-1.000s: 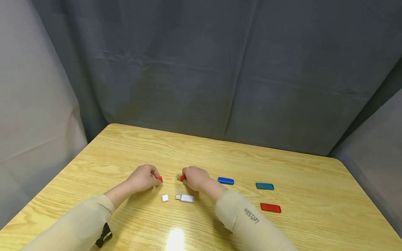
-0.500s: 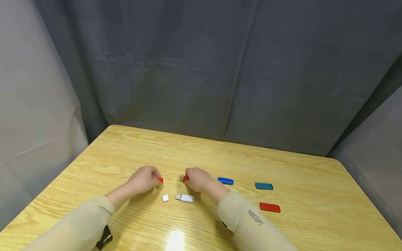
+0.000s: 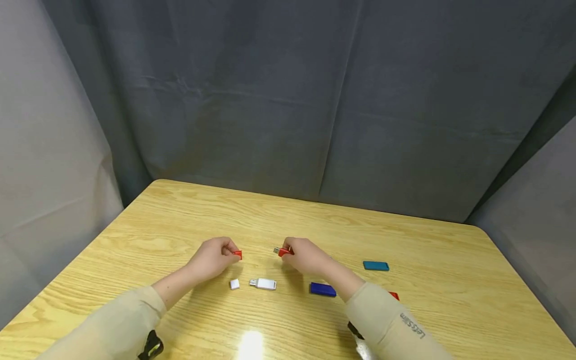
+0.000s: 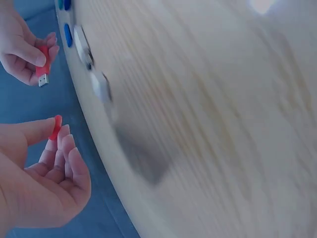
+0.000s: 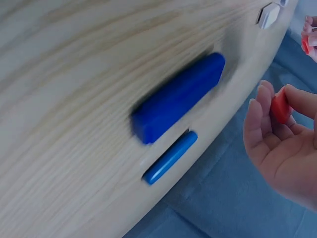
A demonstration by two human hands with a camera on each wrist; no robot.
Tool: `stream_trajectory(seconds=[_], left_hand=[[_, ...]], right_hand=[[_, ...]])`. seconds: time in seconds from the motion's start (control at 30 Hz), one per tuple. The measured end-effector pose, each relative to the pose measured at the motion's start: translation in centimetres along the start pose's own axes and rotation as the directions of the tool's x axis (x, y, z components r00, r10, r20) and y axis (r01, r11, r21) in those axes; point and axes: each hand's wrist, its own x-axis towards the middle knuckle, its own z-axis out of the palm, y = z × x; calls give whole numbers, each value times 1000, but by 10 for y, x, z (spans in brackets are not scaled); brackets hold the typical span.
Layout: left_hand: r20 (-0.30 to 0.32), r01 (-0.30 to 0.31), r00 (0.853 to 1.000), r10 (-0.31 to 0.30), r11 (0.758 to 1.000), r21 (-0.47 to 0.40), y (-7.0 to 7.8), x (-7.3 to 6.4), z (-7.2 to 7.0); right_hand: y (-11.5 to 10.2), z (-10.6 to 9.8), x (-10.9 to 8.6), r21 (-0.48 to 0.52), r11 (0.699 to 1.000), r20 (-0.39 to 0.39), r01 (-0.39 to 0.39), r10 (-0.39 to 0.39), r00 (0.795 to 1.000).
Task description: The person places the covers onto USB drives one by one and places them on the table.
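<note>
My left hand (image 3: 211,259) pinches a small red cap (image 4: 56,127) between thumb and fingers. To its right, my right hand (image 3: 308,256) holds a red USB stick (image 3: 285,252), its bare metal plug pointing left toward the cap. A gap separates the cap from the plug. In the left wrist view both hands appear, the stick's plug (image 4: 43,80) uncovered. On the table in front of the hands lie a white cap (image 3: 235,284) and an uncapped white USB stick (image 3: 263,284). A dark blue stick (image 3: 322,289) lies beside the right forearm.
Farther right rests a teal stick (image 3: 376,266). Another red stick (image 3: 394,295) is mostly hidden by the right sleeve. The right wrist view shows a lighter blue stick (image 5: 171,157) beyond the dark blue one. A grey curtain (image 3: 252,100) hangs behind the table.
My right hand has moved right with the red stick, widening the gap to the cap. The dark blue stick has come into view from under the forearm; the lighter blue one is now covered.
</note>
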Motion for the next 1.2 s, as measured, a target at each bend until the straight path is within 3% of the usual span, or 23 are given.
stream_trajectory(seconds=[0.17, 0.3, 0.73, 0.9, 1.2], left_hand=[[42, -6, 999, 9, 997, -73, 16, -7, 7], [79, 4, 997, 5, 993, -122, 25, -9, 12], [204, -28, 976, 70, 980, -199, 44, -25, 29], [223, -38, 971, 87, 976, -214, 49, -26, 34], [277, 16, 959, 54, 970, -245, 54, -26, 43]], right_hand=[[12, -10, -19, 128, 992, 10, 9, -11, 1000], [17, -16, -34, 224, 974, 73, 22, -40, 997], [24, -19, -75, 352, 936, 217, -8, -73, 974], [24, -17, -86, 372, 928, 193, -19, -58, 979], [25, -15, -98, 405, 914, 172, -29, -45, 984]])
